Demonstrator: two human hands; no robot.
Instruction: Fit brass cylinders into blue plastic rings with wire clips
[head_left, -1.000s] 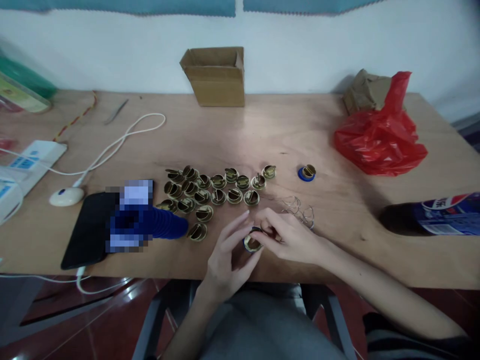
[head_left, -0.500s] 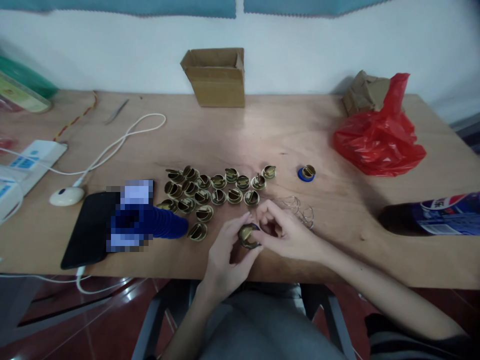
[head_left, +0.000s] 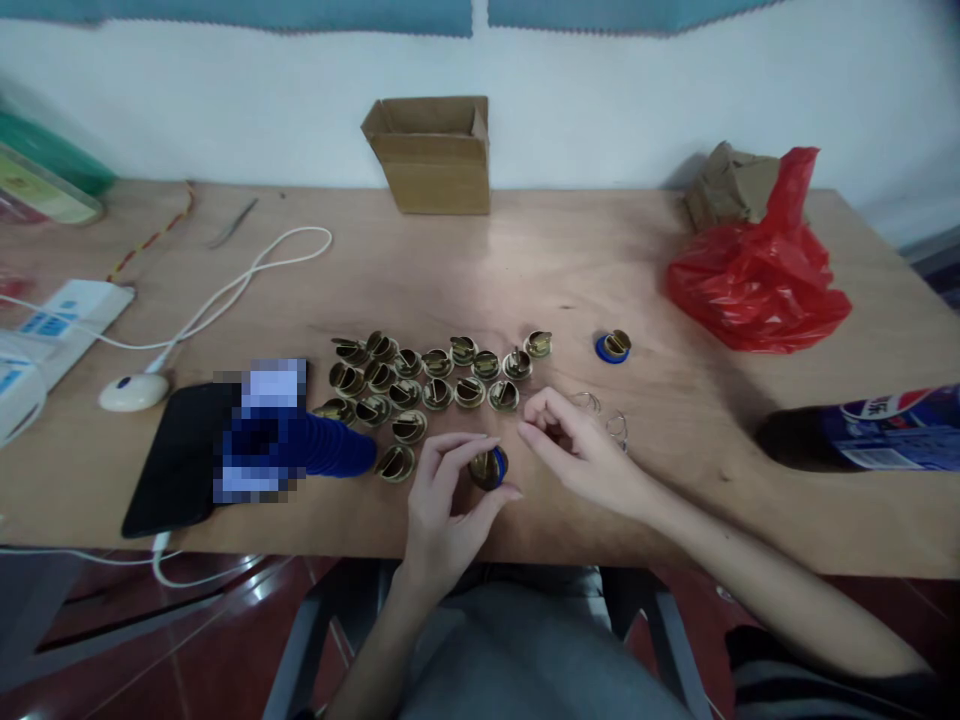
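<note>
My left hand (head_left: 442,500) pinches a small round brass piece with a blue rim (head_left: 488,467) between thumb and fingers, just above the table's front edge. My right hand (head_left: 581,455) rests on the table beside it, fingers loosely curled, a short gap from the piece, over thin wire rings (head_left: 616,425). Several brass pieces (head_left: 435,380) lie in rows beyond my left hand. One more brass piece on a blue cap (head_left: 613,346) sits apart to the right. A stack of blue caps (head_left: 330,447) lies on its side to the left.
A black phone (head_left: 176,460), a white mouse-like device (head_left: 133,392) with its cable and a white box sit at the left. A cardboard box (head_left: 431,150) stands at the back, a red plastic bag (head_left: 757,275) at the right, a blue-labelled bottle (head_left: 892,430) lying beside it.
My right hand has let go of the brass piece and moved slightly right. My left hand has turned the piece up on edge and keeps holding it alone.
</note>
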